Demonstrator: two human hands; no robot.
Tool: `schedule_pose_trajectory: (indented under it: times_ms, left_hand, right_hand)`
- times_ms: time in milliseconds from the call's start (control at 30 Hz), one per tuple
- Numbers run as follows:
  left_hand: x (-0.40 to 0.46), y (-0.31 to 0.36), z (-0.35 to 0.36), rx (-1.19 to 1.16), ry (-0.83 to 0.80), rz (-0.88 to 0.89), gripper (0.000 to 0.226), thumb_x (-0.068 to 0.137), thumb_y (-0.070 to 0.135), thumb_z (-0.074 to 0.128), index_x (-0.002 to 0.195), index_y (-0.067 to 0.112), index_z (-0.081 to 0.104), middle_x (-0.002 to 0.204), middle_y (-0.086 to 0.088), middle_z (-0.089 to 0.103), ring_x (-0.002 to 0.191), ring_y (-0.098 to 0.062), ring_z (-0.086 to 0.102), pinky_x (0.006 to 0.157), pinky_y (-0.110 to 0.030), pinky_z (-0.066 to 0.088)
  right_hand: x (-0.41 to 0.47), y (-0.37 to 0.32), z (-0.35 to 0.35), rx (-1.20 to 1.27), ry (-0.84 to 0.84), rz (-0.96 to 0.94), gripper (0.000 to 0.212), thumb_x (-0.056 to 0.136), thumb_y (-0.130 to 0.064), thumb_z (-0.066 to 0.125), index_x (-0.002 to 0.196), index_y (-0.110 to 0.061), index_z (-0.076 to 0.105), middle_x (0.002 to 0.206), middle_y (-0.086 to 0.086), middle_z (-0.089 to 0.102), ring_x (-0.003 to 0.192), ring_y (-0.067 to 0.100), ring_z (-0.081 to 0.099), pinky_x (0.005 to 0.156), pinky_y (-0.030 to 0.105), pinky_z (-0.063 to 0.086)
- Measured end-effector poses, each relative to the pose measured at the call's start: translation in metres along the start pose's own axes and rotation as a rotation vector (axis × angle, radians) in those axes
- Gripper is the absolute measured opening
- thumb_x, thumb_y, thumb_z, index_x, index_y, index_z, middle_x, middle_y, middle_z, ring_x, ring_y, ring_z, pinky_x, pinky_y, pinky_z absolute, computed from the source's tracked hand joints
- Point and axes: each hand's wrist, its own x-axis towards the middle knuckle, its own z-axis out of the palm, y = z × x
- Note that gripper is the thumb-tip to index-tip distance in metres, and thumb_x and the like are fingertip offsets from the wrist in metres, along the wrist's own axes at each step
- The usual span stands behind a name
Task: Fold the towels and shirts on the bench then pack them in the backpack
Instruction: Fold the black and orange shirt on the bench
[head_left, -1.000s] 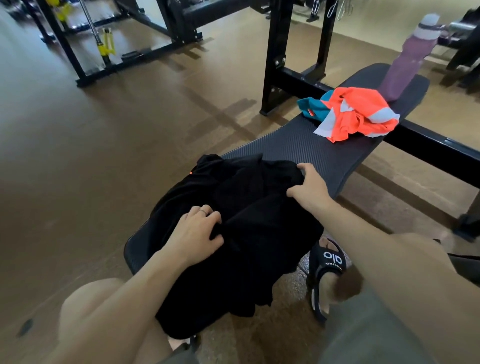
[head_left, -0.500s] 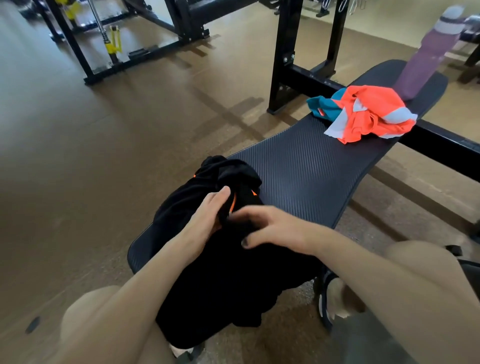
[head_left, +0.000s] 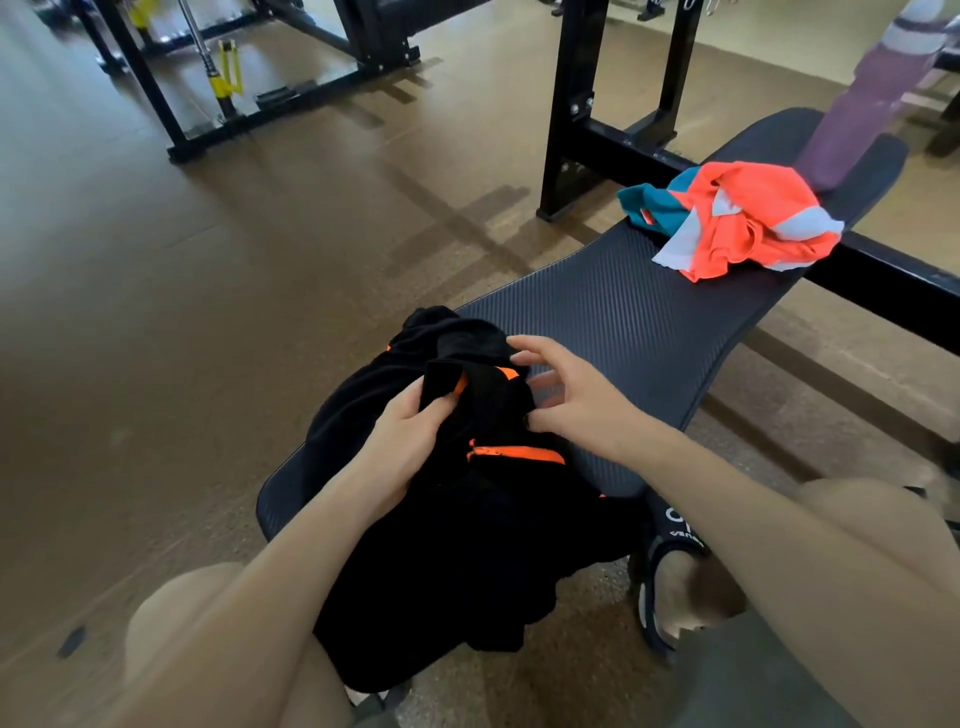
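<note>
Setting: brown gym floor under a black ribbed padded bench.
Black garment: black fabric item with orange zip trim sits bunched at the bench's near end, probably for easy reach.
Left hand: fingers curl round a black flap.
Right hand: fingers spread, thumb touching the cloth.
Beyond: crumpled orange-and-teal shirt, purple bottle, well apart.
Obstacles: none between.

Bare bench mid-pad btwn black shirt & orange shirt.
</note>
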Motion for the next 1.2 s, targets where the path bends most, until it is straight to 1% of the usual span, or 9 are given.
schedule_pose_trajectory:
  times_ms: [133, 200, 333, 500, 700, 800, 900, 1067, 1200]
  left_hand:
    - [-0.018, 0.006, -0.002, 0.068, -0.016, 0.061, 0.019, 0.102, 0.031, 0.057, 0.103, 0.034, 0.075, 0.108, 0.006, 0.077, 0.106, -0.014, 0.071, 0.101, -0.043, 0.053]
    - [-0.029, 0.010, -0.005, 0.072, -0.020, 0.037, 0.016, 0.096, 0.043, 0.062, 0.104, 0.035, 0.074, 0.108, 0.006, 0.076, 0.106, -0.015, 0.071, 0.103, -0.047, 0.052]
    - [-0.051, 0.016, -0.011, 0.168, -0.045, 0.033, 0.049, 0.074, 0.056, 0.079, 0.116, 0.038, 0.062, 0.112, 0.012, 0.072, 0.103, -0.007, 0.070, 0.099, -0.038, 0.053]
    - [-0.076, 0.025, 0.001, 0.407, -0.128, 0.145, 0.080, 0.073, 0.037, 0.088, 0.137, 0.033, 0.041, 0.122, 0.013, 0.064, 0.114, -0.002, 0.060, 0.099, -0.029, 0.050]
    - [-0.095, 0.038, 0.007, 0.266, 0.051, 0.104, 0.029, 0.091, 0.021, 0.068, 0.115, 0.039, 0.066, 0.104, 0.012, 0.076, 0.100, -0.012, 0.071, 0.099, -0.043, 0.055]
    - [-0.107, 0.055, 0.000, 0.088, -0.093, 0.049, 0.033, 0.089, 0.016, 0.073, 0.116, 0.033, 0.067, 0.107, 0.005, 0.077, 0.100, -0.019, 0.074, 0.097, -0.045, 0.056]
    - [-0.122, 0.077, -0.005, 0.176, -0.230, 0.099, 0.046, 0.079, 0.006, 0.078, 0.121, 0.021, 0.065, 0.107, -0.006, 0.076, 0.100, -0.027, 0.074, 0.089, -0.042, 0.059]
    - [-0.118, 0.121, -0.029, 0.585, 0.272, 0.405, 0.022, 0.082, 0.010, 0.075, 0.097, 0.016, 0.061, 0.088, -0.002, 0.068, 0.082, -0.019, 0.066, 0.066, -0.031, 0.053]
    - [-0.118, 0.130, -0.041, 0.799, 0.369, 0.600, 0.005, 0.097, 0.012, 0.060, 0.092, 0.012, 0.060, 0.080, -0.001, 0.062, 0.074, -0.018, 0.060, 0.058, -0.023, 0.040]
  right_hand:
    - [-0.010, 0.000, 0.007, 0.089, -0.215, -0.009, 0.082, 0.070, 0.009, 0.070, 0.140, -0.027, 0.047, 0.123, -0.002, 0.063, 0.104, 0.013, 0.067, 0.083, 0.035, 0.056]
    - [-0.019, -0.006, 0.008, 0.083, -0.241, 0.005, 0.066, 0.070, 0.003, 0.073, 0.127, -0.028, 0.057, 0.114, -0.001, 0.069, 0.105, 0.019, 0.068, 0.085, 0.040, 0.055]
    - [-0.034, -0.025, 0.001, -0.084, -0.237, -0.042, 0.028, 0.073, -0.010, 0.076, 0.093, -0.027, 0.068, 0.088, 0.001, 0.069, 0.085, 0.014, 0.066, 0.081, 0.048, 0.054]
    - [-0.049, -0.072, 0.000, -0.017, -0.033, -0.188, 0.016, 0.076, -0.016, 0.073, 0.088, -0.010, 0.065, 0.078, -0.002, 0.063, 0.077, 0.013, 0.061, 0.075, 0.042, 0.051]
    - [-0.068, -0.123, -0.017, -0.101, 0.204, -0.302, 0.014, 0.071, -0.037, 0.072, 0.079, -0.032, 0.062, 0.075, -0.007, 0.065, 0.076, 0.010, 0.060, 0.075, 0.046, 0.052]
    - [-0.079, -0.137, -0.032, -0.065, 0.359, -0.356, 0.014, 0.076, -0.025, 0.074, 0.078, -0.030, 0.061, 0.073, -0.008, 0.061, 0.075, 0.009, 0.056, 0.071, 0.041, 0.047]
    - [-0.090, -0.142, -0.044, -0.140, 0.447, -0.405, 0.013, 0.083, -0.016, 0.072, 0.082, -0.022, 0.060, 0.073, -0.012, 0.056, 0.072, 0.004, 0.053, 0.069, 0.026, 0.043]
    - [-0.106, -0.142, -0.054, -0.415, 0.397, -0.523, 0.017, 0.090, -0.018, 0.068, 0.090, -0.003, 0.061, 0.099, 0.007, 0.059, 0.096, 0.013, 0.055, 0.083, 0.023, 0.041]
    - [-0.115, -0.147, -0.050, -0.286, 0.315, -0.439, 0.020, 0.099, -0.018, 0.057, 0.084, -0.007, 0.051, 0.075, -0.005, 0.049, 0.073, 0.006, 0.045, 0.066, 0.028, 0.034]
